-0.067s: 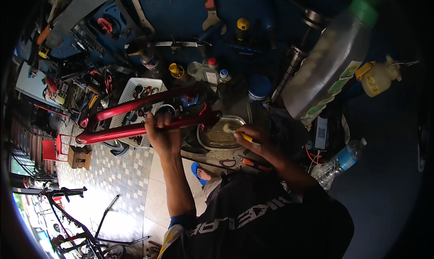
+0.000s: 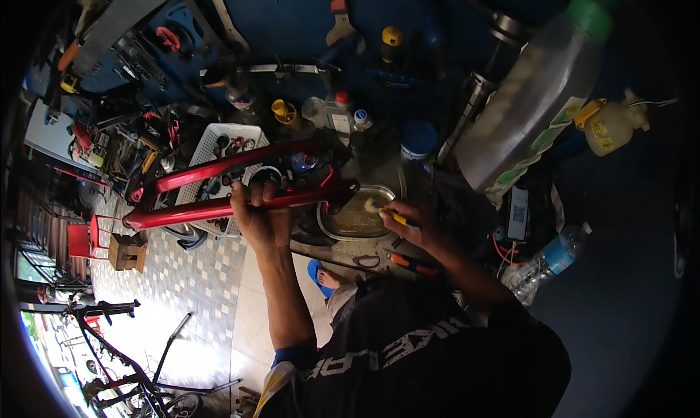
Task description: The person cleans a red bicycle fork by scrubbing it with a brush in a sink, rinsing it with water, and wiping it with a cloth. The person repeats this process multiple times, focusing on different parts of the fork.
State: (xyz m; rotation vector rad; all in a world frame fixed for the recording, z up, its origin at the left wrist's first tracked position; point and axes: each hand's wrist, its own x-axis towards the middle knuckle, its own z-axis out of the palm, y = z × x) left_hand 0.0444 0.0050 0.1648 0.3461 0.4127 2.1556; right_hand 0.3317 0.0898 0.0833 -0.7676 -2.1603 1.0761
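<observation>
My left hand is closed around the lower arm of a glossy red forked bicycle frame part, which looks like a rear swingarm. The part is held up nearly level, its two arms reaching left and its dark end on the right. In my right hand is a small brush with a yellow handle and pale bristles. Its bristles are over an oval metal tray of murky brownish liquid. Whether they touch the liquid I cannot tell. The red part's right end overlaps the tray's left edge in view.
Behind the red part lies a white perforated basket of small parts. Several bottles and a blue tub stand behind the tray. Orange-handled pliers lie in front of it. A large green-capped bottle hangs at right, above a clear water bottle.
The brush's bristles have shifted slightly up and to the right over the tray. My left hand and the red part have hardly moved.
</observation>
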